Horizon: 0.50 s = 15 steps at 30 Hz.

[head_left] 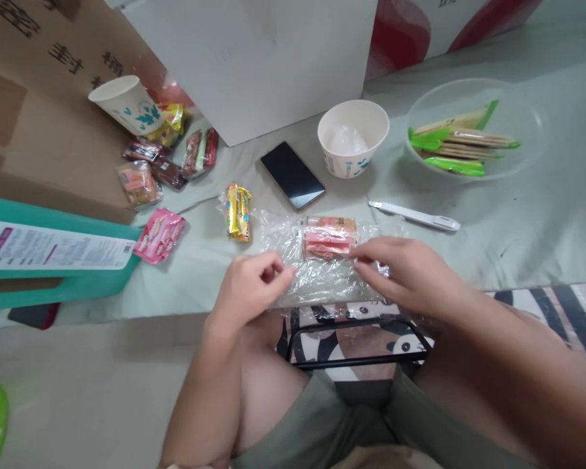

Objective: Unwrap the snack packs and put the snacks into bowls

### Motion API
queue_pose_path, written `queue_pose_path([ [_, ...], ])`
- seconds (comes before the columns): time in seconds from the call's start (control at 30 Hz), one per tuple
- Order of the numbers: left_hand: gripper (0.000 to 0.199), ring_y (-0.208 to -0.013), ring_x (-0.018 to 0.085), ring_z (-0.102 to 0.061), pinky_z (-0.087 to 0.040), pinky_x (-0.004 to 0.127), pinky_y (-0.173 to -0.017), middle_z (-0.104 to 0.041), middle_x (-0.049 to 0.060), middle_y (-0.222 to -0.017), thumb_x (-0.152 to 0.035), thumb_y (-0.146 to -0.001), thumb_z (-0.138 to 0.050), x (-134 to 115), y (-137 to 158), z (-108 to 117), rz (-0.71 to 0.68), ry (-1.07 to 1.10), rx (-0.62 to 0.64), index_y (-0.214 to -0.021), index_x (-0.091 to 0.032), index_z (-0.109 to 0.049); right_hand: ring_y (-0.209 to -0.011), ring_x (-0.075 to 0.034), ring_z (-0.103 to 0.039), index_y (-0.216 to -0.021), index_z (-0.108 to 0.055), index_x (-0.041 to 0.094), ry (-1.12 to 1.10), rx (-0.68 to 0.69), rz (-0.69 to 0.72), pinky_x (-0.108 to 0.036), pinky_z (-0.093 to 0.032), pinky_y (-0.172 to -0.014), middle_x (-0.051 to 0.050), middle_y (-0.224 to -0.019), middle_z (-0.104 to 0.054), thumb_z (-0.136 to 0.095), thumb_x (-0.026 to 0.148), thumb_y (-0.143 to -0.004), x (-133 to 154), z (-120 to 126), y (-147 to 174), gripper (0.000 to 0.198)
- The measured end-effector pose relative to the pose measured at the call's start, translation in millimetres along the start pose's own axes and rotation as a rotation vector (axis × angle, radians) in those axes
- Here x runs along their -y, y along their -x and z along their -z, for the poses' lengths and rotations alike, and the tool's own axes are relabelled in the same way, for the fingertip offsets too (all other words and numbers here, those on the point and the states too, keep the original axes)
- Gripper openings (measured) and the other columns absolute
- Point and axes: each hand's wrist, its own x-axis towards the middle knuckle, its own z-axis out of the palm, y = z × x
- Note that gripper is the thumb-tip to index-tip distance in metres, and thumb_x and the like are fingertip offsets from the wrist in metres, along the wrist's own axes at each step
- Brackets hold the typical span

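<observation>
A pink-and-clear wrapped snack packet (329,238) lies on a crumpled sheet of clear plastic film (317,283) at the table's front edge. My left hand (251,283) hovers at the film's left side, fingers loosely curled and thumb stretched toward the packet; nothing shows in its grasp. On the other side, my right hand (407,270) has its index finger and thumb slightly apart, their tips by the packet's right end. Whether they touch the film is hard to tell. A yellow snack packet (238,212) lies to the left.
Behind the film are a phone (293,174), a paper cup (353,138) and a white utility knife (414,215). A clear bowl (534,124) holds green-ended packets. Leftward are a tipped paper cup (127,104), several snacks, a pink packet (160,235) and a cardboard box (53,130).
</observation>
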Motion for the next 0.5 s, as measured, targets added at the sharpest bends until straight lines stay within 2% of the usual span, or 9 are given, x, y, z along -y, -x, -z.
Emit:
queue_pose_path([
  [0.07,0.027,-0.056,0.014,-0.046,-0.036,0.029,-0.059,-0.052,-0.003,-0.06,-0.044,-0.085,-0.067,4.9,-6.9,-7.1,0.112,-0.052,-0.335,-0.072,-0.023,-0.056,-0.098,-0.026,-0.07,-0.112,-0.072,0.021,0.057,-0.212,-0.016,-0.041,-0.055,-0.085,-0.012,-0.107,-0.075,-0.049,0.029,-0.098,-2.4,-7.9,-6.2,0.028],
  [0.13,0.033,-0.061,0.018,-0.051,-0.037,0.031,-0.059,-0.06,0.002,-0.07,-0.054,-0.08,-0.073,11.0,-11.9,-14.1,0.164,-0.106,-0.4,-0.08,-0.024,-0.059,-0.111,-0.03,-0.067,-0.12,-0.07,0.019,0.106,-0.321,-0.009,-0.048,-0.054,-0.095,-0.017,-0.123,-0.071,-0.051,0.029,-0.097,-4.9,-17.9,-13.0,0.031],
  [0.2,0.042,-0.058,0.02,-0.05,-0.036,0.031,-0.058,-0.06,0.003,-0.067,-0.063,-0.076,-0.075,16.5,-13.5,-19.9,0.174,-0.139,-0.346,-0.078,-0.024,-0.06,-0.116,-0.031,-0.065,-0.126,-0.067,0.018,0.106,-0.319,0.024,-0.051,-0.053,-0.099,-0.018,-0.13,-0.067,-0.054,0.031,-0.096,-6.7,-27.6,-19.7,0.035],
  [0.27,0.043,-0.055,0.02,-0.05,-0.038,0.032,-0.058,-0.058,0.002,-0.062,-0.064,-0.074,-0.077,19.9,-13.4,-24.2,0.189,-0.147,-0.261,-0.074,-0.025,-0.059,-0.12,-0.031,-0.063,-0.13,-0.063,0.02,0.089,-0.251,0.066,-0.051,-0.051,-0.102,-0.016,-0.134,-0.066,-0.058,0.033,-0.093,-7.0,-35.5,-25.5,0.039],
  [0.37,0.032,-0.059,0.022,-0.053,-0.045,0.035,-0.065,-0.054,0.001,-0.058,-0.045,-0.08,-0.074,21.0,-16.2,-27.9,0.179,-0.113,-0.131,-0.063,-0.025,-0.055,-0.127,-0.033,-0.06,-0.136,-0.058,0.022,0.122,-0.171,0.057,-0.051,-0.049,-0.105,-0.013,-0.142,-0.063,-0.065,0.032,-0.087,-4.4,-43.2,-31.6,0.051],
  [0.43,0.029,-0.07,0.023,-0.059,-0.05,0.038,-0.073,-0.056,0.002,-0.066,-0.033,-0.081,-0.068,19.5,-20.9,-28.7,0.125,-0.013,-0.103,-0.058,-0.024,-0.053,-0.128,-0.034,-0.059,-0.14,-0.055,0.023,0.159,-0.149,0.002,-0.052,-0.049,-0.104,-0.013,-0.144,-0.061,-0.065,0.03,-0.085,-2.0,-45.7,-33.8,0.057],
  [0.5,0.023,-0.091,0.025,-0.065,-0.053,0.041,-0.085,-0.064,0.006,-0.087,-0.029,-0.078,-0.067,16.0,-25.6,-28.4,0.084,0.189,-0.123,-0.059,-0.022,-0.057,-0.127,-0.036,-0.059,-0.143,-0.053,0.023,0.172,-0.138,-0.041,-0.052,-0.049,-0.101,-0.013,-0.144,-0.061,-0.064,0.03,-0.086,-0.4,-46.4,-35.2,0.058],
])
